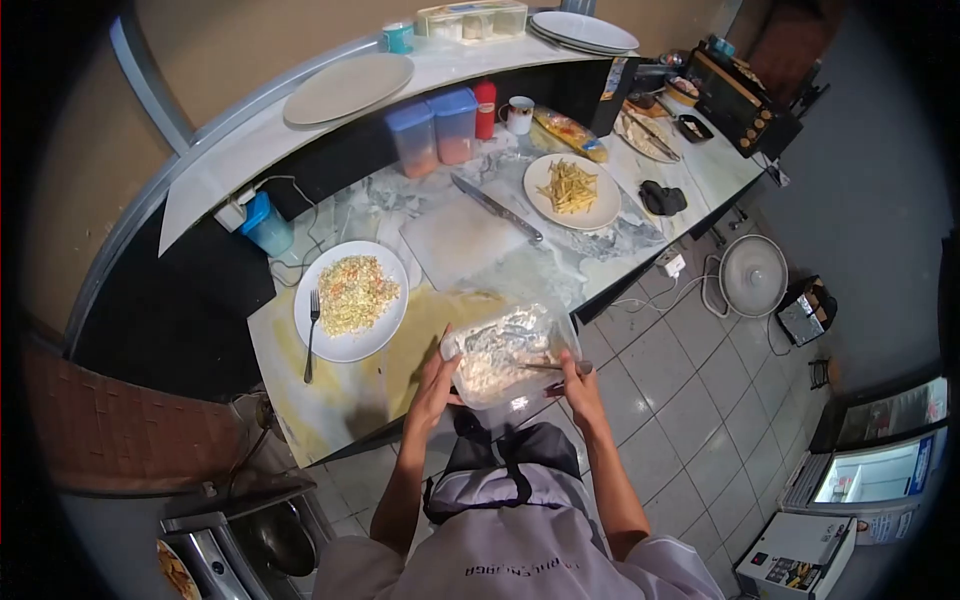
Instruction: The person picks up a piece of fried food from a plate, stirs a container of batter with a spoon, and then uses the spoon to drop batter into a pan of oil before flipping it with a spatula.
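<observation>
Grey shirt cloth [500, 540] lies closest, and just past it my left hand [432, 390] and right hand [580, 385] grip a clear plastic tub [562, 330] by opposite sides, at the counter's [600, 260] front edge. White, lumpy mixture [490, 365] coats its inside, and my right hand also steadies a utensil [540, 366] reaching into it. To the left, a white plate [385, 335] carries finely chopped pale food [350, 295] flecked orange, a fork [313, 330] along its rim. Further back, another plate [605, 205] holds thin yellowish strips [572, 188]; two blue-lidded containers [455, 130] have orange-pink contents, too blurred to name.
</observation>
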Motion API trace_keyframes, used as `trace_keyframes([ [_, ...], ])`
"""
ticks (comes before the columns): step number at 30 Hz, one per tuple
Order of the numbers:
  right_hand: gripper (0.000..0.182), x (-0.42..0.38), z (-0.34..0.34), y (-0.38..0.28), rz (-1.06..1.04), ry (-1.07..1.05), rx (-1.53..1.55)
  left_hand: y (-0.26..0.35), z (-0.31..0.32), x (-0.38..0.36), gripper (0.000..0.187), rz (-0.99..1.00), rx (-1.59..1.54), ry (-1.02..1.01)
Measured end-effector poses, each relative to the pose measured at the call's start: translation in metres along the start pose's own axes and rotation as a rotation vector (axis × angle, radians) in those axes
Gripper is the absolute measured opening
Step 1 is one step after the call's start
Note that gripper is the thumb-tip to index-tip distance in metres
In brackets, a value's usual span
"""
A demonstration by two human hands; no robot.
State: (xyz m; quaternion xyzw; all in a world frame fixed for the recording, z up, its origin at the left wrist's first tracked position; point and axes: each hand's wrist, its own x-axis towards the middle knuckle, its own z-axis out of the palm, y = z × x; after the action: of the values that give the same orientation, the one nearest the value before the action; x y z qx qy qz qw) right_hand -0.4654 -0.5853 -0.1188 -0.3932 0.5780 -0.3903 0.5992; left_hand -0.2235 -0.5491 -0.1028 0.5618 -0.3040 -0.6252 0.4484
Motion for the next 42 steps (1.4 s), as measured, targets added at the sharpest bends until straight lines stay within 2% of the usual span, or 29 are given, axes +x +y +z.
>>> trace_keyframes([
  [5, 0.044, 0.057, -0.005, -0.009, -0.012, -0.103, 0.008, 0.000, 0.011, 0.043, 0.053, 0.010, -0.010, 0.170],
  [9, 0.040, 0.105, -0.022, -0.026, -0.080, -0.232, -0.137, 0.000, 0.019, 0.072, 0.043, 0.075, 0.024, 0.312],
  [12, 0.037, 0.132, -0.033, -0.050, -0.141, -0.320, -0.245, 0.009, 0.033, 0.092, 0.040, 0.019, -0.063, 0.399],
  [14, 0.035, 0.138, -0.034, -0.082, -0.191, -0.280, -0.698, -0.006, 0.038, 0.111, 0.040, 0.043, 0.032, 0.489],
  [15, 0.035, 0.145, -0.034, -0.090, -0.197, -0.310, -0.696, -0.014, 0.035, 0.123, 0.040, 0.068, 0.147, 0.550],
  [17, 0.028, 0.157, -0.037, -0.101, -0.560, -0.237, -0.890, -0.002, 0.043, 0.127, 0.040, 0.076, 0.260, 0.631],
  [18, 0.028, 0.161, -0.038, -0.106, -0.557, -0.270, -0.893, 0.000, 0.049, 0.124, 0.040, 0.133, 0.221, 0.636],
  [20, 0.017, 0.168, -0.037, -0.124, -0.585, -0.293, -1.000, 0.013, 0.067, 0.115, 0.041, 0.253, 0.134, 0.657],
  [22, 0.012, 0.171, -0.033, -0.140, -0.580, -0.362, -1.063, 0.010, 0.072, 0.112, 0.041, 0.196, 0.070, 0.711],
  [24, 0.012, 0.179, -0.031, -0.145, -0.693, -0.547, -1.145, 0.018, 0.082, 0.111, 0.041, 0.281, 0.101, 0.813],
  [28, 0.013, 0.189, -0.007, -0.151, -0.680, -0.735, -1.258, 0.009, 0.080, 0.112, 0.043, 0.317, 0.238, 0.884],
  [30, 0.011, 0.194, 0.002, -0.146, -0.757, -0.815, -1.291, 0.016, 0.086, 0.109, 0.045, 0.298, 0.146, 0.784],
  [31, 0.011, 0.197, 0.004, -0.144, -0.792, -0.872, -1.284, 0.016, 0.087, 0.110, 0.045, 0.298, 0.140, 0.799],
  [33, 0.013, 0.203, 0.004, -0.146, -0.829, -0.893, -1.297, 0.019, 0.086, 0.113, 0.045, 0.346, 0.207, 0.852],
  [35, 0.022, 0.207, -0.001, -0.157, -0.870, -0.891, -1.257, 0.030, 0.089, 0.113, 0.046, 0.340, 0.191, 0.853],
  [38, 0.030, 0.213, 0.006, -0.181, -0.851, -0.920, -1.255, 0.029, 0.090, 0.116, 0.046, 0.346, 0.155, 0.858],
  [39, 0.039, 0.216, 0.011, -0.175, -0.843, -0.906, -1.265, 0.027, 0.091, 0.117, 0.046, 0.353, 0.140, 0.867],
  [42, 0.045, 0.222, 0.026, -0.156, -0.930, -0.970, -1.163, 0.029, 0.093, 0.121, 0.046, 0.362, 0.092, 0.852],
])
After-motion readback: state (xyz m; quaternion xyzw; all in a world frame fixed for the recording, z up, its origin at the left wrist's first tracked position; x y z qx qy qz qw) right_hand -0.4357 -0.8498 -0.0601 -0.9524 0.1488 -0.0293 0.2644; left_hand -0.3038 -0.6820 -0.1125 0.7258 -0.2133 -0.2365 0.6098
